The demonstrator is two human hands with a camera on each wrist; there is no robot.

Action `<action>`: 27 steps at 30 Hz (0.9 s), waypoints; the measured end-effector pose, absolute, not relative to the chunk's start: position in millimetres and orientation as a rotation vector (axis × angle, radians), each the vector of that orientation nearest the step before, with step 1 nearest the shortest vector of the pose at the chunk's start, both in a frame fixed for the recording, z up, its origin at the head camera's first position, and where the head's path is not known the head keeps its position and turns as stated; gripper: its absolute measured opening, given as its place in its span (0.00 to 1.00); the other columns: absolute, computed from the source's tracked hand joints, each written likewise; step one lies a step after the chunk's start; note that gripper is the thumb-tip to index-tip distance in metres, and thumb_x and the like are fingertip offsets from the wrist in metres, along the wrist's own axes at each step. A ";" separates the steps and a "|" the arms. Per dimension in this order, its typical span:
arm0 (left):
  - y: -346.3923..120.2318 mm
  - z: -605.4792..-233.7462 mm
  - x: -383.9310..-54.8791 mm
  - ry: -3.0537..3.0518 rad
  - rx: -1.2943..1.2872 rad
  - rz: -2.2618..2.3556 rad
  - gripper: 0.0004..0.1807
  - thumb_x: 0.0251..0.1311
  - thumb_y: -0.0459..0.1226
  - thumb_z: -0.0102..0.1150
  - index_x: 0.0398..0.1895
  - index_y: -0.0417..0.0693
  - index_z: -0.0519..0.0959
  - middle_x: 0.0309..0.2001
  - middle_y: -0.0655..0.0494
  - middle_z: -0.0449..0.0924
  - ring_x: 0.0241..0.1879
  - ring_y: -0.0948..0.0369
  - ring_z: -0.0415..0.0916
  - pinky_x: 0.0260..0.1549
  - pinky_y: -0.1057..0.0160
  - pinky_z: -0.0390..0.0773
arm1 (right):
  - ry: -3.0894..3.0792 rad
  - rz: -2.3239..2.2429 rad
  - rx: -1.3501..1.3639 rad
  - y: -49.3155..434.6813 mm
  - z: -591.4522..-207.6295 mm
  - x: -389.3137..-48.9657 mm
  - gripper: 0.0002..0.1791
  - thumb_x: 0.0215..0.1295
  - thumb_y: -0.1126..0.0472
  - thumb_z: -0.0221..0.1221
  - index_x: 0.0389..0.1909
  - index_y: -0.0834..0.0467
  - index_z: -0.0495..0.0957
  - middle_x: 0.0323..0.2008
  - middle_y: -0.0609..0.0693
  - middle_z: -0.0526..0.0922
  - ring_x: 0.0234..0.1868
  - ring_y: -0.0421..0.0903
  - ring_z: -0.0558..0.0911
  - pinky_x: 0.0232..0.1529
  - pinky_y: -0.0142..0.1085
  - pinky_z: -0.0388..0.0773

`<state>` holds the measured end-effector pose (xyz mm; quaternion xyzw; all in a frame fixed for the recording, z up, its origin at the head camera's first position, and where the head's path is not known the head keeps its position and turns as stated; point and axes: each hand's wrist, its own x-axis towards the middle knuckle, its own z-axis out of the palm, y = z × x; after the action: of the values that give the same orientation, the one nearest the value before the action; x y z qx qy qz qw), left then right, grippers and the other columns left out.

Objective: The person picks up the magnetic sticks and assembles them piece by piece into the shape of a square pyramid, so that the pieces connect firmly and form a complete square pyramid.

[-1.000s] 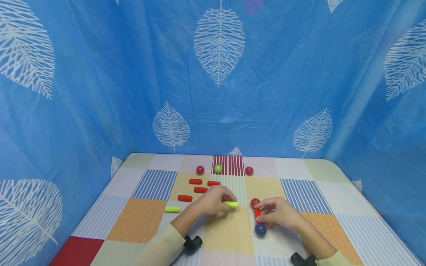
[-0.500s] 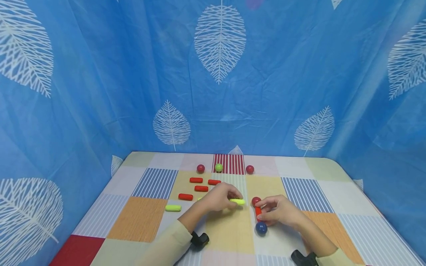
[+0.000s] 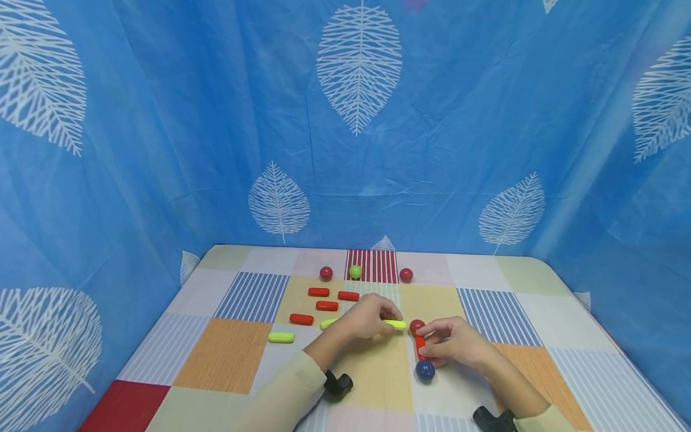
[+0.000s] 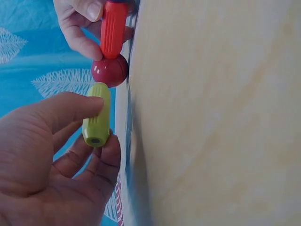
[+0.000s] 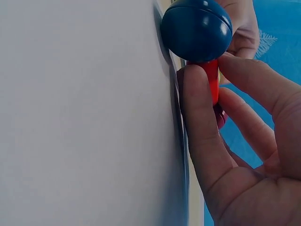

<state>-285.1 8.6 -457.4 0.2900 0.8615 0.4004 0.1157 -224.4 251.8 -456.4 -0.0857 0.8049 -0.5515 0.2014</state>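
Observation:
My left hand (image 3: 369, 317) pinches a yellow-green rod (image 4: 97, 117) between thumb and fingers, its far end right at a dark red ball (image 4: 110, 71) in the left wrist view. A dark hole shows in the rod's near end. My right hand (image 3: 456, 343) grips a red rod (image 3: 420, 347) that lies between that red ball and a dark blue ball (image 5: 196, 29). Ball, red rod and blue ball form one line, with the blue ball nearest to me. The right fingers partly cover the red rod in the right wrist view.
Several loose red rods (image 3: 327, 306) lie left of centre, near a yellow-green rod (image 3: 281, 338) and another partly behind my left wrist. Along the back sit a red ball (image 3: 326, 273), a green ball (image 3: 355, 272) and a second red ball (image 3: 406, 275). Blue curtains (image 3: 421, 150) surround the checkered tabletop (image 3: 227, 354).
My left hand has moved right with the yellow-green rod, bringing its tip close to the red ball. The right hand keeps its grip on the red rod, nearly still.

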 end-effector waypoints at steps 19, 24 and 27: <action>20.7 -455.8 -283.9 2.557 0.784 1.084 0.09 0.56 0.30 0.74 0.37 0.53 0.90 0.34 0.65 0.85 0.35 0.69 0.76 0.41 0.71 0.79 | 2.267 -1.522 -0.193 249.8 -453.5 -220.3 0.24 0.58 0.65 0.73 0.54 0.68 0.81 0.37 0.56 0.84 0.34 0.48 0.88 0.37 0.43 0.88; 20.9 -455.6 -284.5 2.553 0.792 1.090 0.09 0.56 0.30 0.73 0.37 0.54 0.89 0.33 0.66 0.85 0.35 0.69 0.75 0.41 0.71 0.78 | 2.249 -1.552 -0.194 249.1 -452.8 -219.6 0.24 0.58 0.66 0.72 0.54 0.69 0.80 0.37 0.57 0.84 0.34 0.48 0.88 0.38 0.44 0.88; 19.9 -455.5 -285.4 2.525 0.780 1.129 0.09 0.56 0.30 0.73 0.37 0.53 0.89 0.32 0.65 0.84 0.34 0.68 0.75 0.40 0.70 0.77 | 2.244 -1.564 -0.194 248.2 -452.5 -219.3 0.24 0.58 0.66 0.72 0.54 0.70 0.80 0.37 0.57 0.83 0.34 0.48 0.88 0.38 0.44 0.89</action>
<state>-285.4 19.9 -455.5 0.2691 0.8708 0.3893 0.1332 -219.3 248.2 -452.5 -0.0692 0.8021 -0.5591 0.1982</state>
